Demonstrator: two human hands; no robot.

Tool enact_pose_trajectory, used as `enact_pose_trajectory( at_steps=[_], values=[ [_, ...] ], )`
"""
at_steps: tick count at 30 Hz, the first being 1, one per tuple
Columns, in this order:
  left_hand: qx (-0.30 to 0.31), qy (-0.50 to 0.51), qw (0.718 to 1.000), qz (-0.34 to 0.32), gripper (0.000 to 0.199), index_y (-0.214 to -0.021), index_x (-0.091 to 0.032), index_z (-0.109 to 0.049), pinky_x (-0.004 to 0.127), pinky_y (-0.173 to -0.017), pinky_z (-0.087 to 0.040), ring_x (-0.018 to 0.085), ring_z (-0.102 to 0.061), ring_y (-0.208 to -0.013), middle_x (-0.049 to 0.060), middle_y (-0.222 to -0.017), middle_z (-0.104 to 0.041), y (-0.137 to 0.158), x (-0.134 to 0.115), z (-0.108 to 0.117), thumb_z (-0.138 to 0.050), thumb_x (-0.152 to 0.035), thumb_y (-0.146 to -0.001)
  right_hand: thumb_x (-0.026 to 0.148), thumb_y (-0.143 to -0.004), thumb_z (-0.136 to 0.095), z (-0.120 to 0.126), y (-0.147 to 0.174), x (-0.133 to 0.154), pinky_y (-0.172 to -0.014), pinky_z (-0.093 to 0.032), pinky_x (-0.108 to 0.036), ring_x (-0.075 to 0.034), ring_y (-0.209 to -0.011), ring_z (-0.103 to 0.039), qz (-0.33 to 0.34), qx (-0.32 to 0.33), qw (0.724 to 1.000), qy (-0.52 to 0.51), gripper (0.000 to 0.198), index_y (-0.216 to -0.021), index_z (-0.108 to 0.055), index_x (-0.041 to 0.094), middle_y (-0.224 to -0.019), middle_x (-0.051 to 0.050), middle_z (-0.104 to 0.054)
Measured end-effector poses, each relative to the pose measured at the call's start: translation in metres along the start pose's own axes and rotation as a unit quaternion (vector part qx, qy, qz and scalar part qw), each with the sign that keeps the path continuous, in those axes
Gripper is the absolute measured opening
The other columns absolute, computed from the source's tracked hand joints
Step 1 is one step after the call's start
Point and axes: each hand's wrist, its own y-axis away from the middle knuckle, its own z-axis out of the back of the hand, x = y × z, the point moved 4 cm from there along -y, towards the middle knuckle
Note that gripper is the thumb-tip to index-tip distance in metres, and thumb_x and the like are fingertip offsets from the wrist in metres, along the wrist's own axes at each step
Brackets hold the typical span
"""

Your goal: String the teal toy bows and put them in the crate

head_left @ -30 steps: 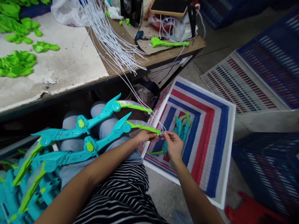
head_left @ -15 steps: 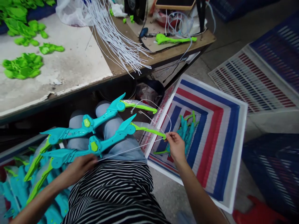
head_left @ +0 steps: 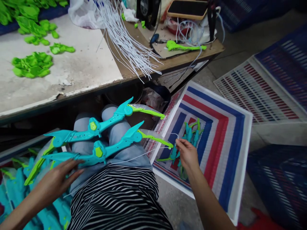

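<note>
Two turquoise toy bows with lime-green tips lie across my lap, the far toy bow [head_left: 109, 123] beyond the near toy bow [head_left: 120, 145]. My right hand [head_left: 188, 153] pinches a white string [head_left: 172, 134] just right of the near bow's green tip. The string also runs from that tip back to the left over my lap. My left hand [head_left: 63, 174] is open, its fingers stretched along the lower edge of the near bow's left limb. Whether these fingers press on the bow, I cannot tell.
A striped crate [head_left: 218, 143] with several toy bows stands at right. More turquoise bows [head_left: 50, 212] fill a container at lower left. On the table [head_left: 88, 60] lie green parts [head_left: 33, 64], a bundle of white strings [head_left: 131, 41] and a phone [head_left: 188, 9].
My right hand has moved off the near bow's tip, slightly right, with the string in its fingers. My left hand has let go of the string and moved left, opening beside the bow.
</note>
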Motion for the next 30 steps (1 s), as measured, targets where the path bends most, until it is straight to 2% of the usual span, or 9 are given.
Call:
enact_pose_trajectory(
  at_steps=[2, 4, 6, 9, 12, 17, 20, 25, 30],
  values=[
    [-0.029, -0.022, 0.997, -0.072, 0.042, -0.112, -0.024, -0.067, 0.036, -0.084, -0.051, 0.027, -0.062, -0.103, 0.01, -0.112, -0.066, -0.042, -0.04, -0.008, -0.053, -0.052, -0.084, 0.036, -0.047, -0.088, -0.01, -0.01, 0.012, -0.052, -0.043, -0.024, -0.009, -0.054, -0.053, -0.011, 0.017, 0.997, -0.077, 0.036, -0.067, -0.063, 0.02, -0.059, 0.005, -0.059],
    [0.017, -0.051, 0.991, -0.12, 0.045, -0.118, -0.021, -0.063, 0.042, -0.091, -0.048, 0.028, -0.059, -0.107, 0.011, -0.116, -0.064, -0.068, -0.065, -0.027, -0.049, -0.051, -0.087, 0.035, -0.047, -0.088, -0.026, -0.019, 0.025, -0.052, -0.044, -0.024, -0.01, -0.056, -0.055, -0.015, 0.039, 0.99, -0.134, 0.036, -0.067, -0.061, 0.021, -0.06, 0.004, -0.06],
    [0.073, -0.088, 0.985, -0.131, 0.043, -0.12, -0.021, -0.062, 0.045, -0.09, -0.047, 0.028, -0.06, -0.103, 0.011, -0.113, -0.065, -0.075, -0.072, -0.045, -0.049, -0.047, -0.089, 0.036, -0.048, -0.087, -0.043, -0.026, 0.038, -0.051, -0.043, -0.023, -0.011, -0.056, -0.056, 0.008, 0.046, 0.989, -0.139, 0.035, -0.067, -0.061, 0.021, -0.06, 0.004, -0.061],
    [0.147, -0.101, 0.976, -0.126, 0.034, -0.116, -0.024, -0.065, 0.042, -0.086, -0.048, 0.026, -0.062, -0.096, 0.009, -0.106, -0.069, -0.07, -0.07, -0.056, -0.049, -0.04, -0.089, 0.036, -0.052, -0.083, -0.065, -0.036, 0.049, -0.05, -0.041, -0.023, -0.01, -0.054, -0.055, 0.09, 0.035, 0.994, -0.06, 0.031, -0.067, -0.062, 0.02, -0.059, 0.003, -0.063],
    [0.17, -0.024, 0.979, -0.111, 0.032, -0.107, -0.022, -0.069, 0.036, -0.081, -0.05, 0.024, -0.065, -0.09, 0.007, -0.1, -0.071, -0.079, -0.074, -0.053, -0.047, -0.037, -0.09, 0.038, -0.057, -0.079, -0.079, -0.043, 0.053, -0.055, -0.042, -0.025, -0.01, -0.054, -0.054, 0.184, 0.016, 0.982, 0.038, 0.026, -0.068, -0.065, 0.019, -0.06, 0.003, -0.063],
    [0.1, 0.194, 0.973, -0.075, 0.028, -0.097, -0.019, -0.072, 0.031, -0.085, -0.05, 0.021, -0.066, -0.091, 0.007, -0.099, -0.073, -0.148, -0.109, -0.063, -0.053, -0.033, -0.084, 0.043, -0.065, -0.072, -0.085, -0.047, 0.05, -0.06, -0.043, -0.027, -0.012, -0.058, -0.053, 0.249, 0.029, 0.956, 0.153, 0.025, -0.073, -0.068, 0.018, -0.066, 0.001, -0.066],
    [0.13, 0.339, 0.932, -0.005, 0.018, -0.09, -0.016, -0.072, 0.027, -0.072, -0.052, 0.017, -0.066, -0.076, 0.007, -0.085, -0.073, -0.19, -0.133, -0.094, -0.06, -0.025, -0.08, 0.046, -0.068, -0.069, -0.085, -0.047, 0.047, -0.06, -0.043, -0.027, -0.012, -0.058, -0.053, 0.247, 0.038, 0.951, 0.183, 0.028, -0.075, -0.069, 0.018, -0.068, 0.0, -0.066],
    [0.232, 0.532, 0.803, 0.138, 0.014, -0.094, -0.009, -0.066, 0.018, -0.049, -0.042, 0.008, -0.057, -0.049, 0.003, -0.063, -0.066, -0.224, -0.166, -0.146, -0.063, -0.011, -0.08, 0.049, -0.069, -0.068, -0.085, -0.047, 0.044, -0.063, -0.044, -0.028, -0.013, -0.061, -0.054, 0.238, 0.038, 0.952, 0.188, 0.031, -0.077, -0.069, 0.019, -0.07, -0.001, -0.066],
    [0.285, 0.591, 0.74, 0.15, 0.016, -0.099, -0.01, -0.063, 0.017, -0.047, -0.041, 0.008, -0.059, -0.048, 0.002, -0.062, -0.065, -0.238, -0.19, -0.165, -0.056, -0.006, -0.084, 0.044, -0.073, -0.066, -0.087, -0.045, 0.047, -0.06, -0.044, -0.029, -0.014, -0.061, -0.055, 0.268, 0.048, 0.936, 0.223, 0.024, -0.075, -0.068, 0.02, -0.071, -0.002, -0.065]
  ],
)
